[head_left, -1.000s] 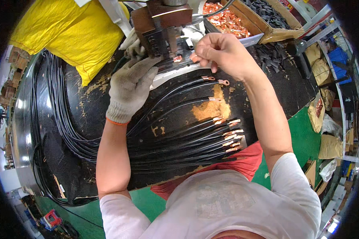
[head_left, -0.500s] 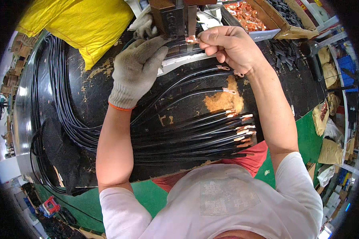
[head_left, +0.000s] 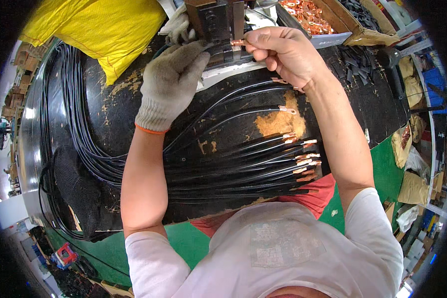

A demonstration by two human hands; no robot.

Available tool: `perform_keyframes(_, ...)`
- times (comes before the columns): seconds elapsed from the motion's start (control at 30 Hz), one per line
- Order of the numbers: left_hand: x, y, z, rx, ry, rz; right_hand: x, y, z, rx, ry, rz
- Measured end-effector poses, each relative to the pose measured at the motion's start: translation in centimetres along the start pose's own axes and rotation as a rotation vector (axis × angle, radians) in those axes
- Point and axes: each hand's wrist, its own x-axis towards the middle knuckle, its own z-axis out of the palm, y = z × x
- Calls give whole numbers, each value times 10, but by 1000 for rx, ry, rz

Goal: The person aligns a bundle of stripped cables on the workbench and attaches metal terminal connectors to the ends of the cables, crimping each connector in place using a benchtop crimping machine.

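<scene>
The bare right hand (head_left: 283,52) pinches a copper lug (head_left: 237,42) between thumb and forefinger, holding it at the mouth of the dark press block (head_left: 218,22) at twelve o'clock. The gloved left hand (head_left: 171,82) lies curled, fingers together, pressing a black cable (head_left: 218,102) toward the same spot. Fingertips sit right beside the tool — if the block closes while they are that near, I'd judge a nip likely. The lug could also go in crooked, or the cable end could slip out of it, since the glove dulls the feel of the cable.

The bench (head_left: 352,94) is black and worn, with bare brown patches showing through at about three o'clock of centre. Finished cables with copper ends (head_left: 303,161) fan out toward four o'clock; a thick bundle of uncut black cable (head_left: 79,134) loops round at nine. A yellow sack (head_left: 94,25) lies at eleven, and a tray of loose copper lugs (head_left: 308,12) at one — within easy reach. The floor (head_left: 382,164) is green, with bags heaped at three o'clock.
</scene>
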Motion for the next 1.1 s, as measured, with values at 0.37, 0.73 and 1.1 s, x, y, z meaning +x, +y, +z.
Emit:
perform_keyframes(0.37,5,-4,2,65,14,4,13,11,0,29,-19,-36)
perform_keyframes(0.73,6,-2,-3,179,-51,9,17,5,9,155,109,63)
perform_keyframes(1.1,8,-1,-1,173,6,28,15,3,13,114,136,82)
